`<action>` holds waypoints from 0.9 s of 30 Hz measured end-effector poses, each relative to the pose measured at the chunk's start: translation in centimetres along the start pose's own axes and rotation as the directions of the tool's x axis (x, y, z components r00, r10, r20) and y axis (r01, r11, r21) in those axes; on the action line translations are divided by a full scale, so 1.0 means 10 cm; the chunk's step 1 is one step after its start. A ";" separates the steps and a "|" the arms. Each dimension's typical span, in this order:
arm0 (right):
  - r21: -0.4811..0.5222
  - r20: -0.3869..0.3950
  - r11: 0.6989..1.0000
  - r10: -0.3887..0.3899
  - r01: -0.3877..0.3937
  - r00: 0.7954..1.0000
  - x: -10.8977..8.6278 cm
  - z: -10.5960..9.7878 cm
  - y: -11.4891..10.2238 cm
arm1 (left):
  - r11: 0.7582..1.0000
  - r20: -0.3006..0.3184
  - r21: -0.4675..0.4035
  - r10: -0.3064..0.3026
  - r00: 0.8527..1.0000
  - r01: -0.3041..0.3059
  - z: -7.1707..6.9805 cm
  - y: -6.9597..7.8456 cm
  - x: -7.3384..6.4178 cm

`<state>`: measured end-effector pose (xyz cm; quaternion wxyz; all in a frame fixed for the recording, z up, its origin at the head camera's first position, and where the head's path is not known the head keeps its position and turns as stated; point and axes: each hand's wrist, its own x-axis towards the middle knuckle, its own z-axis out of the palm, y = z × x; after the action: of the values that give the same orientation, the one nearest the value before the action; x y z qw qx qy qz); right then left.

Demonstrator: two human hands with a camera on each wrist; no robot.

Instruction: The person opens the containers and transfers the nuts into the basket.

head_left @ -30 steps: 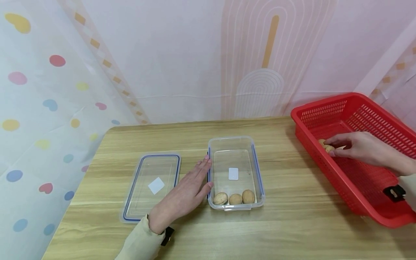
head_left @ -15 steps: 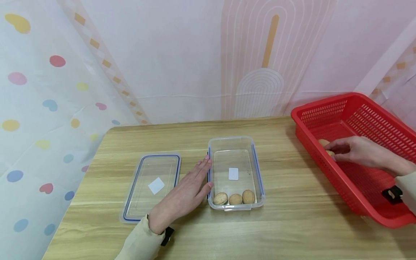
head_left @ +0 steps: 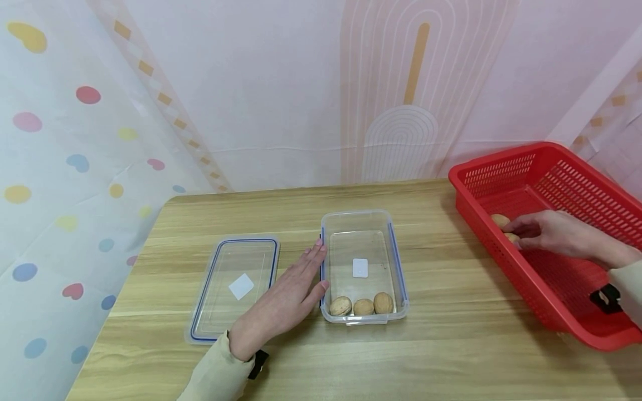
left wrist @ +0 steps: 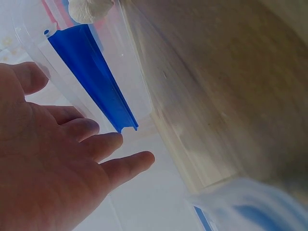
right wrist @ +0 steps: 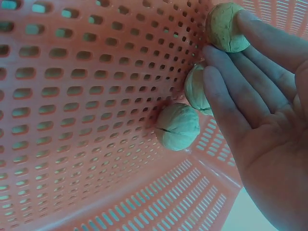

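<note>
I take the clear container [head_left: 358, 245] on the wooden counter [head_left: 436, 356] as the clock centre. My left hand [head_left: 286, 303] is positioned at its 9 o'clock wall: fingers extended, thumb set apart, fingertips at the rim beside the blue latch [left wrist: 94, 74]. My right hand [head_left: 559, 236] is inside the red basket [head_left: 584, 184], located at 3 o'clock. Its thumb and fingers pinch one walnut [right wrist: 221, 30] near the basket's perforated side wall, at the basket's 9 o'clock. Two further walnuts [right wrist: 177, 127] sit along the same wall, one just beside my fingers. Inside the container, three walnuts [head_left: 363, 307] form a row at the 6 o'clock end; a white label [head_left: 360, 268] shows near the middle. The lid [head_left: 225, 317], with blue seal and white sticker [head_left: 241, 286], lies flat at 9 o'clock, beyond my left hand.
</note>
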<state>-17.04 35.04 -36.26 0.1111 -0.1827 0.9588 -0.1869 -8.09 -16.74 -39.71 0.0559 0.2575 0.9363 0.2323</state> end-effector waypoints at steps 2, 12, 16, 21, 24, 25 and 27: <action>-0.005 0.001 1.000 -0.002 0.002 1.000 0.00 0.00 0.01 | 1.000 -0.005 0.001 0.006 1.000 -0.006 0.00 0.00 0.00; 0.011 0.014 1.000 -0.019 0.018 1.000 0.02 0.03 0.02 | 1.000 -0.012 0.000 0.011 1.000 -0.011 0.00 0.01 -0.01; 0.015 0.020 1.000 -0.023 0.023 1.000 0.03 0.03 0.02 | 1.000 -0.008 0.001 0.005 1.000 -0.005 0.00 0.01 -0.01; 0.022 0.035 1.000 -0.020 0.019 0.999 0.03 0.02 0.01 | 1.000 -0.006 0.003 0.001 1.000 -0.001 0.01 0.00 -0.01; 0.026 0.048 1.000 -0.019 0.018 0.999 0.02 0.01 0.01 | 1.000 -0.009 0.002 0.004 1.000 -0.004 0.01 0.00 -0.01; 0.027 0.052 0.999 -0.019 0.018 0.998 0.01 0.01 0.00 | 1.000 -0.010 0.003 0.007 1.000 -0.007 0.02 0.00 -0.01; 0.033 0.062 0.999 -0.017 0.015 0.998 0.00 0.00 -0.01 | 1.000 -0.012 0.003 0.011 1.000 -0.011 0.02 0.00 0.00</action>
<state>-17.04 34.91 -36.24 0.1424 -0.1945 0.9502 -0.1974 -8.03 -16.72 -39.86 0.0485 0.2611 0.9356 0.2326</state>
